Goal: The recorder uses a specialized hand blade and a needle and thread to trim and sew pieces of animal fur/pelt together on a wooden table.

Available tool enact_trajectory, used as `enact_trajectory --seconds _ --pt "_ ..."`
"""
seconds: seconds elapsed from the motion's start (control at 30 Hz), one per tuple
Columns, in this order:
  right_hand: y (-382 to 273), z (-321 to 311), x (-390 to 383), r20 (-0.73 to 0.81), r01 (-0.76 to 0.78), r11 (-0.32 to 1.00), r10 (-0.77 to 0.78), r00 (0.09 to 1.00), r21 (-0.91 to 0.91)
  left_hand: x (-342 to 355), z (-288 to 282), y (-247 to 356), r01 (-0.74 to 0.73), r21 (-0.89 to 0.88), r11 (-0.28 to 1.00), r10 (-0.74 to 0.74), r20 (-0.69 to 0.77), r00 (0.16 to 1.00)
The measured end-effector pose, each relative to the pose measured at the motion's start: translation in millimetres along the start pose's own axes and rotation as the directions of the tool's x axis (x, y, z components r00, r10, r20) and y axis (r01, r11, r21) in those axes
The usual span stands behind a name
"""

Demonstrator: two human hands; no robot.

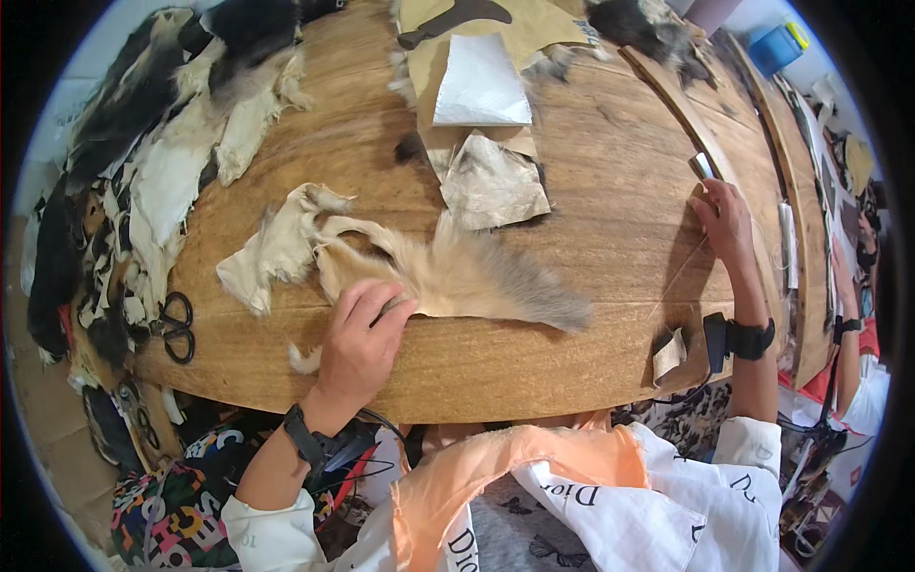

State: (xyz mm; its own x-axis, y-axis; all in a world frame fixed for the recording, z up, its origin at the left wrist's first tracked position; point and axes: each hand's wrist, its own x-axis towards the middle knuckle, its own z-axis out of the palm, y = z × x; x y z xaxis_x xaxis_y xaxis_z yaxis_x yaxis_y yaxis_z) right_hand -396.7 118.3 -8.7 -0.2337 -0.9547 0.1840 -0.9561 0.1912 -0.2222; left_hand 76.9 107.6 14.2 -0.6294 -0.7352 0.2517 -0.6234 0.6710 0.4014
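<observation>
My left hand (pixel 364 329) is closed, with its fingertips pinching the near edge of a tan and grey fur piece (pixel 486 272) that lies on the wooden table. A small dark thing shows between those fingers, too little to name. Over at the right, my right hand (pixel 726 217) is closed beside a wooden strip. Just past its fingertips is a small object with a white face and dark edge (pixel 702 165); whether the fingers grip it is unclear. A thin pale line like thread (pixel 672 281) runs down from near this hand. Left of the fur lies a cream hide scrap (pixel 272 248).
Black-handled scissors (pixel 177 328) lie at the left, near piled black and white pelts (pixel 162 186). White paper (pixel 483 81), a pale hide patch (pixel 496 181) and a dark curved tool (pixel 457 19) lie beyond the fur. Long wooden strips (pixel 681 110) border the right; another person's arm (pixel 844 305) shows there.
</observation>
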Motion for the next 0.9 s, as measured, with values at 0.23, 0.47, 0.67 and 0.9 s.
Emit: enact_trajectory --seconds 0.23,0.47,0.67,0.9 --pt "12.0 8.0 6.1 -0.162 0.037 0.996 -0.049 0.986 -0.075 4.3 -4.2 2.0 -0.03 0.041 0.999 0.031 -0.027 0.999" --pt "25.8 3.0 17.5 0.011 -0.083 0.991 0.083 0.997 0.103 2.9 -1.4 2.4 -0.045 0.009 0.999 0.045 -0.002 0.999" --pt "0.3 -12.4 20.3 0.176 -0.148 0.938 0.095 0.98 0.313 6.8 -3.8 1.9 -0.087 0.156 0.984 0.09 -0.013 0.996" --pt "-19.9 -16.8 25.8 0.151 0.047 0.993 -0.063 0.987 0.11 43.9 -42.3 22.9 -0.109 0.127 0.986 0.081 0.205 0.975"
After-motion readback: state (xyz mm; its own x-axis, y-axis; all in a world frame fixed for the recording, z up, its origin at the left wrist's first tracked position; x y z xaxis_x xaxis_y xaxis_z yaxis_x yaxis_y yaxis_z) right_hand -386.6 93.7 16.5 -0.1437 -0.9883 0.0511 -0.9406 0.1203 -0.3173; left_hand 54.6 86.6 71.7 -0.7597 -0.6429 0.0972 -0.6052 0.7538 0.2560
